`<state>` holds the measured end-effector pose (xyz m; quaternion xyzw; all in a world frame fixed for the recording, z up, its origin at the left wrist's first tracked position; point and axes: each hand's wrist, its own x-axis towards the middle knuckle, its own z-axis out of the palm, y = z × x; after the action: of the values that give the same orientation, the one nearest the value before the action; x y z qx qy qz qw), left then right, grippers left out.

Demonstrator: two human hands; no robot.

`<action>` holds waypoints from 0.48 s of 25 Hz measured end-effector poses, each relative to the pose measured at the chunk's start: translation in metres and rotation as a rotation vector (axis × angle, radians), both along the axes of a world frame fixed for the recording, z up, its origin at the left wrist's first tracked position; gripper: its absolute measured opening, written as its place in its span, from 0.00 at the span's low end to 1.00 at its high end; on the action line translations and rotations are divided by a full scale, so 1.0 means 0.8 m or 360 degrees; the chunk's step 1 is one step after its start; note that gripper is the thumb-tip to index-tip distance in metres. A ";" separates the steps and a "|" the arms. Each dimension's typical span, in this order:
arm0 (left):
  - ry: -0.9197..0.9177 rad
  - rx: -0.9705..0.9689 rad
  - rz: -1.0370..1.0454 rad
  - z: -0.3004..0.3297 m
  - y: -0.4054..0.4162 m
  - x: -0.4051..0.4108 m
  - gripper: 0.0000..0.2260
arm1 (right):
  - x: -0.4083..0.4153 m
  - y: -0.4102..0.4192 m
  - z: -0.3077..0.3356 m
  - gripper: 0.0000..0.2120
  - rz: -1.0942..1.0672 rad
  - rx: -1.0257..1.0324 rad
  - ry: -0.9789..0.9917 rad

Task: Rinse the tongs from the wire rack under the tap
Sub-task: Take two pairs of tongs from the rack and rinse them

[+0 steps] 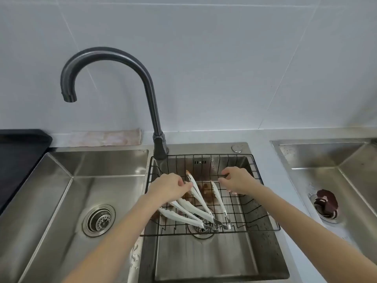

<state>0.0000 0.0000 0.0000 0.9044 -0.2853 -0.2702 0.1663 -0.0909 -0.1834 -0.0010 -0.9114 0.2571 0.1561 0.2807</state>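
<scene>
Head view: rinse hardly begun, tongs not yet out of the rack.
Your left hand (pixel 169 186) pinches the upper end of one pair of white tongs (pixel 199 198), which lies among others in the rack (pixel 263 213). Your right hand (pixel 237 179) curls at the rack's back wire; whether it grips is unclear. No water shows at the tap (pixel 114 58), whose spout hangs over the left sink (pixel 51 180). Lifting and rinsing remain.

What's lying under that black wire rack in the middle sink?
Under the wire rack lie the steel sink basin and its drain strainer, partly covered by the tongs. Brown smears show too; the left hand and right hand hide parts.
</scene>
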 end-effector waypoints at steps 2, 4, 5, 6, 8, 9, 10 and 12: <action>0.0057 0.0105 0.0012 -0.016 -0.007 -0.011 0.17 | -0.002 -0.002 -0.017 0.18 -0.0005 0.0040 0.0061; 0.0116 0.0154 0.0031 -0.037 -0.011 -0.022 0.19 | -0.008 0.002 -0.038 0.16 -0.0027 0.0098 0.0149; 0.0145 0.0141 0.0067 -0.046 -0.014 -0.025 0.20 | -0.010 0.005 -0.049 0.18 -0.0062 0.0129 0.0165; 0.0167 0.0141 0.0099 -0.054 -0.015 -0.028 0.21 | -0.012 0.007 -0.059 0.21 -0.0107 0.0150 0.0177; 0.0173 0.0171 0.0131 -0.069 -0.016 -0.031 0.19 | -0.013 0.012 -0.068 0.23 -0.0186 0.0175 0.0179; 0.0196 0.0202 0.0139 -0.075 -0.017 -0.033 0.20 | -0.014 0.013 -0.075 0.23 -0.0201 0.0187 0.0186; 0.0224 0.0234 0.0148 -0.078 -0.019 -0.035 0.21 | -0.015 0.014 -0.079 0.22 -0.0204 0.0196 0.0206; 0.0288 0.0252 0.0164 -0.085 -0.023 -0.041 0.25 | -0.016 0.015 -0.085 0.20 -0.0202 0.0209 0.0238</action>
<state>-0.0325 -0.0184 -0.0679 0.9001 -0.2000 -0.3634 0.1330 -0.1036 -0.1716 -0.0690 -0.8589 0.3238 0.2219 0.3291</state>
